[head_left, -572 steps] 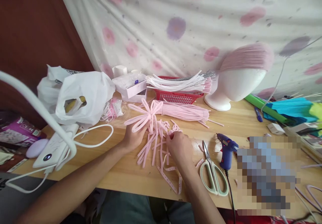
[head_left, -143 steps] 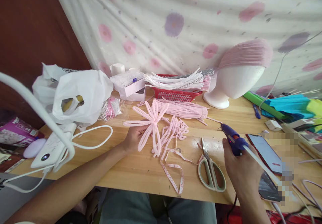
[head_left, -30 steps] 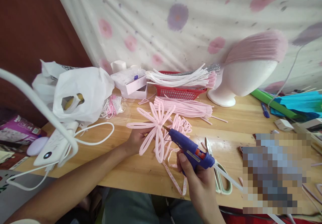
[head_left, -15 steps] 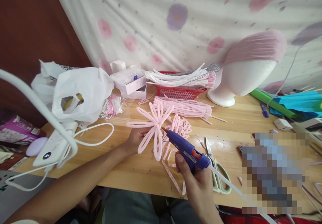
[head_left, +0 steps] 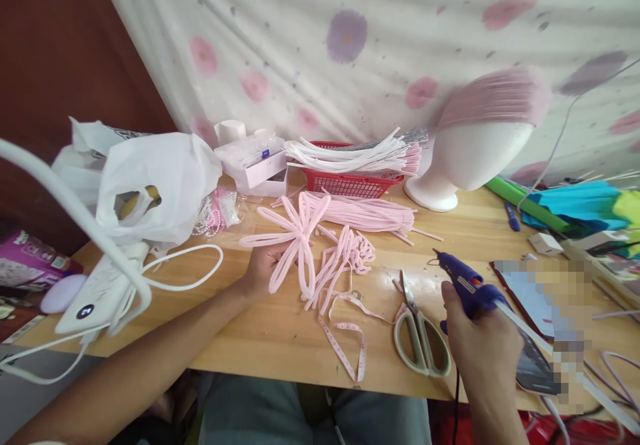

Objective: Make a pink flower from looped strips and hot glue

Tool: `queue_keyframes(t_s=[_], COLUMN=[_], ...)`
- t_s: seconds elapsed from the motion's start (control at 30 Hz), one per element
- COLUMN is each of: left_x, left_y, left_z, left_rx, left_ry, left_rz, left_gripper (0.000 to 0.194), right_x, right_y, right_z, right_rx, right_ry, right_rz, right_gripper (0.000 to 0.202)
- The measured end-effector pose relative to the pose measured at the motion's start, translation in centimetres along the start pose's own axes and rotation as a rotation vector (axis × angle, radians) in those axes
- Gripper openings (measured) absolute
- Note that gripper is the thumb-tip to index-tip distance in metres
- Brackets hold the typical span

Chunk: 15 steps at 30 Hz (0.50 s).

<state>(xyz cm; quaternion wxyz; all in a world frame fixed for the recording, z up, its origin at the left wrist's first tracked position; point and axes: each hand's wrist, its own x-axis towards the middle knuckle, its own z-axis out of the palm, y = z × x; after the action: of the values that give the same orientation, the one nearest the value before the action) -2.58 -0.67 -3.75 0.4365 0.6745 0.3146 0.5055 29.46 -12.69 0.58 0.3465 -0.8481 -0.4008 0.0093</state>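
Observation:
My left hand (head_left: 263, 268) is closed behind a pink flower of looped pipe cleaners (head_left: 299, 235), holding it up over the table; its fingertips are mostly hidden by the petals. In my right hand (head_left: 480, 338) is a blue glue gun (head_left: 463, 282), a white glue stick trailing from its back end. The gun's nozzle points to the upper left, well apart from the flower. Scissors with pale green handles (head_left: 420, 342) lie between my hands. Beside the flower are more pink looped pipe cleaners (head_left: 353, 252) and a measuring tape (head_left: 345, 358).
A bundle of pink pipe cleaners (head_left: 360, 212) lies before a red basket (head_left: 345, 184) of white ones. A white foam head (head_left: 480, 158) stands behind at the right. White bags (head_left: 160, 198) and a power strip (head_left: 100, 288) are at the left, a phone (head_left: 535, 368) at the right.
My right hand has carried the glue gun away from the flower's centre to the right, past the scissors. The flower in my left hand has shifted slightly left and turned a little.

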Motion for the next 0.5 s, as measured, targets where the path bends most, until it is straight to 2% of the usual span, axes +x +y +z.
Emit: queue_keyframes(t_s=[0.07,0.23,0.4,0.5], left_x=[0.1,0.2,0.2,0.2], left_y=[0.2,0.4,0.4,0.5], left_z=[0.0,0.1,0.2,0.2], left_rx=[-0.015,-0.011,-0.017,0.004], left_ry=[0.017,0.058,0.077,0.079], left_rz=[0.004,-0.032,-0.039,-0.046], left_gripper=[0.021,0.024,0.023,0.024], right_x=[0.3,-0.2,-0.2,-1.1], right_y=[0.8,1.3,1.1,1.0], right_z=[0.7,1.7,1.1,0.0], right_rx=[-0.105,-0.176,-0.207,-0.234], right_ry=[-0.012,-0.069,-0.124,-0.162], right_rz=[0.013,-0.038,-0.014,-0.001], right_gripper=[0.049,0.059,0.061,0.057])
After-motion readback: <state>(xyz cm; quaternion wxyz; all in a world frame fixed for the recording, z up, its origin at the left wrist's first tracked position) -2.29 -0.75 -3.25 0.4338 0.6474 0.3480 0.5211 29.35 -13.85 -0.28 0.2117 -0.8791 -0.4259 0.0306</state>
